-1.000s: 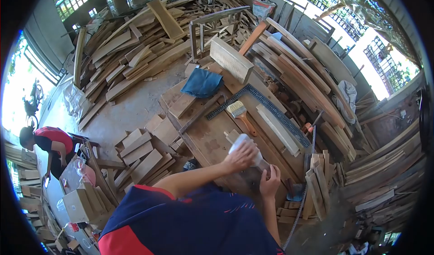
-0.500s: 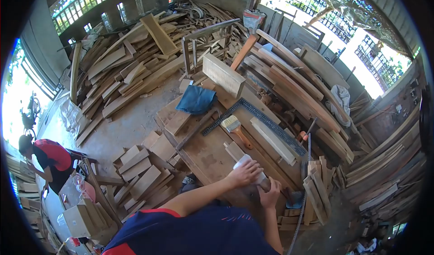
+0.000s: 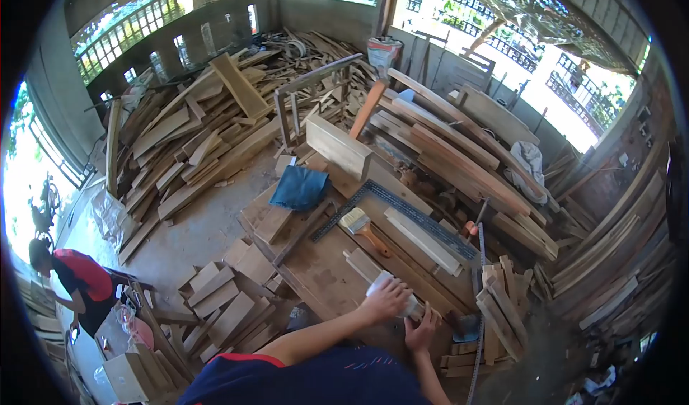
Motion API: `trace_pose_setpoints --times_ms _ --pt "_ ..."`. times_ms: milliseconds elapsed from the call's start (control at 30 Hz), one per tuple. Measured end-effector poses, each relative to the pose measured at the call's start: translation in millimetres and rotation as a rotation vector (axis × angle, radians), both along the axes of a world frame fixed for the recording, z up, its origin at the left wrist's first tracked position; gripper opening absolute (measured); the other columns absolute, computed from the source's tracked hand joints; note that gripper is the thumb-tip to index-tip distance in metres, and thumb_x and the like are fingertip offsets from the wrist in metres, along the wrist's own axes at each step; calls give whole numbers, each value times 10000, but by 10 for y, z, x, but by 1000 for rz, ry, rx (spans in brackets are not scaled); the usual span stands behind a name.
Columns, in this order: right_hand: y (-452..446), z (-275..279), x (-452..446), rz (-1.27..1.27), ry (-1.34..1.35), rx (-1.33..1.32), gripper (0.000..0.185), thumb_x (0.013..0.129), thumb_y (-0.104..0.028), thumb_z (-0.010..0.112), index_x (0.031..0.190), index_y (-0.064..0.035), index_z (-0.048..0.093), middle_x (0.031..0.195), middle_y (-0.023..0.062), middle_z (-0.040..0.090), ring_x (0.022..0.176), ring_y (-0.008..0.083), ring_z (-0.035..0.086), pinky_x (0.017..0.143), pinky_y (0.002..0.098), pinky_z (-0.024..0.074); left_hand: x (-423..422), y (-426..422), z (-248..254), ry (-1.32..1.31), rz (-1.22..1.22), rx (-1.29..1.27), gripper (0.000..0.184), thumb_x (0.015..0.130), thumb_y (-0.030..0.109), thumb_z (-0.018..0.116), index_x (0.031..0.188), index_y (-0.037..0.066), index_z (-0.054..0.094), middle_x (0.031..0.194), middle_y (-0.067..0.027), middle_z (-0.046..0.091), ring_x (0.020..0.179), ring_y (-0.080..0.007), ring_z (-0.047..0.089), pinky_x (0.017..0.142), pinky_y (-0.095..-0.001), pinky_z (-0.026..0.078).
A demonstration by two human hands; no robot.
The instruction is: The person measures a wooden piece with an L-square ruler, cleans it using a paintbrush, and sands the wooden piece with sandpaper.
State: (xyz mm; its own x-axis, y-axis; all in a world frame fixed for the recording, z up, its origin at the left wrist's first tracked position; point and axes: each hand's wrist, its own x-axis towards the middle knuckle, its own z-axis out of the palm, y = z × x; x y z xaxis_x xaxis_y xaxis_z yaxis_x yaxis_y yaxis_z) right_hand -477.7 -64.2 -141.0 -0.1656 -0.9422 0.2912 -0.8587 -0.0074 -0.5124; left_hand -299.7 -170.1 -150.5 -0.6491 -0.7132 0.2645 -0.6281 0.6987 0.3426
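My left hand (image 3: 388,299) is closed over a white sheet-like piece (image 3: 378,283), pressing it on a narrow wooden strip (image 3: 362,264). My right hand (image 3: 422,327) is at the near end of that strip, with fingers bent against it; its exact hold is partly hidden. Beyond the hands, on the wooden workbench (image 3: 323,290), lie a wide paintbrush (image 3: 364,231) with an orange-brown handle, a dark metal square (image 3: 380,192) and a pale wooden bar (image 3: 423,242).
A blue cloth (image 3: 298,187) and a thick wooden block (image 3: 337,147) lie at the bench's far end. Long boards (image 3: 459,165) are stacked right. Cut blocks (image 3: 230,304) lie left on the floor, near another person (image 3: 82,283). A large scrap-wood pile (image 3: 208,125) stands behind.
The view has tilted up slightly, so the bench and hands appear lower. My left hand stays on the white piece; the fingers of my right hand look somewhat straighter.
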Motion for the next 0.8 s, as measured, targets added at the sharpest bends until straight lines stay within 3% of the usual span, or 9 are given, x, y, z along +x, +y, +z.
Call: trace_pose_setpoints --times_ms 67,133,233,433,533,700,800 --pt "-25 -25 -6 -22 26 -3 748 910 -393 778 1482 7 507 1326 240 551 1281 456 479 1136 578 337 284 -264 -85 -21 8 15 457 1044 312 540 1431 73 584 1389 -124 618 1425 -315 483 1232 -498 316" --pt "-29 18 -13 -25 2 -18 719 909 -389 778 1456 3 522 1322 237 552 1280 457 481 1137 574 337 876 -584 346 -79 115 71 453 1035 308 549 1422 74 584 1374 -132 617 1397 -322 500 1218 -503 329" --pt "-21 21 42 -28 -4 -15 706 910 -382 776 1448 0 525 1319 232 552 1282 457 477 1134 578 336 854 -556 276 -62 194 -19 468 1031 322 561 1427 75 578 1379 -143 612 1389 -329 507 1210 -511 337" --pt "-38 56 19 -18 58 27 721 919 -387 758 1472 -14 485 1349 243 527 1301 455 458 1135 595 310 97 25 69 91 -43 -30 524 1002 318 593 1462 72 538 1494 -155 556 1459 -334 458 1243 -525 295" --pt "-52 67 16 -23 106 40 719 917 -398 751 1468 -22 483 1360 240 514 1309 447 453 1134 590 308 257 -70 56 151 -87 1 540 993 323 612 1466 75 534 1505 -154 544 1468 -340 452 1241 -523 302" --pt "-43 60 47 -28 152 6 693 918 -409 738 1445 -32 494 1382 250 487 1323 457 434 1124 595 308 901 -421 221 49 88 34 568 1003 377 611 1482 87 514 1491 -156 522 1496 -339 402 1258 -529 268" --pt "-63 94 66 -32 159 20 695 921 -410 734 1452 -43 477 1398 253 473 1326 461 427 1121 602 304 661 -267 208 29 41 14 556 1003 387 611 1463 88 518 1473 -156 523 1492 -354 398 1253 -531 268"
